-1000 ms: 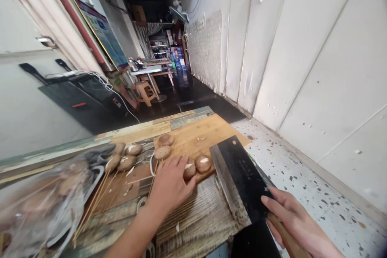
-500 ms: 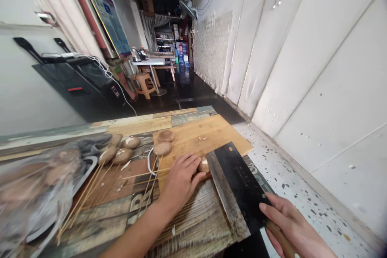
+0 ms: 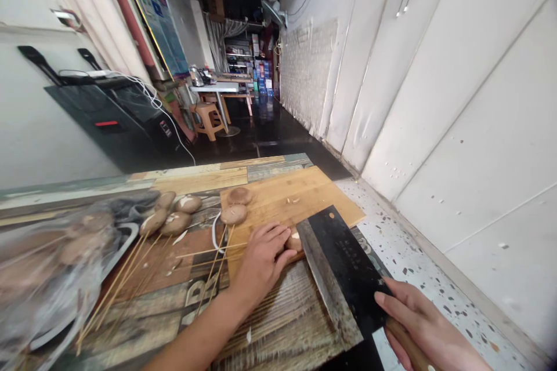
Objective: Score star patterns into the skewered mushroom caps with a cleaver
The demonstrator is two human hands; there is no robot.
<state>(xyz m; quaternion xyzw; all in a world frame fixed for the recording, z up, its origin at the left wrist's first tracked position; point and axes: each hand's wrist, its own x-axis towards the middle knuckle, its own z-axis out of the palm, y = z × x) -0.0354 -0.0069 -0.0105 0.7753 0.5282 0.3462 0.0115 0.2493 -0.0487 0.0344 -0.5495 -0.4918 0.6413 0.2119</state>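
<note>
My right hand (image 3: 420,319) is closed around the wooden handle of a black cleaver (image 3: 343,272), its pale cutting edge facing my left hand (image 3: 266,252). That hand is cupped, thumb and forefinger beside a notched shiitake mushroom (image 3: 295,239) at the near edge of the cutting board (image 3: 331,194); whether it grips anything underneath, I cannot tell. The mushroom sits between my left fingertips and the blade's far end.

My main worry is my thumb and forefinger: they are not tucked back, so a small slip of the blade leftward could nick them. The round cap could roll under sideways pressure, and, being so near the board's edge, it might drop off. Bamboo skewers (image 3: 212,264) lie loose beside my left wrist, and my forearm could snag them and drag the shiitake caps (image 3: 234,214) just beyond that hand.
</note>
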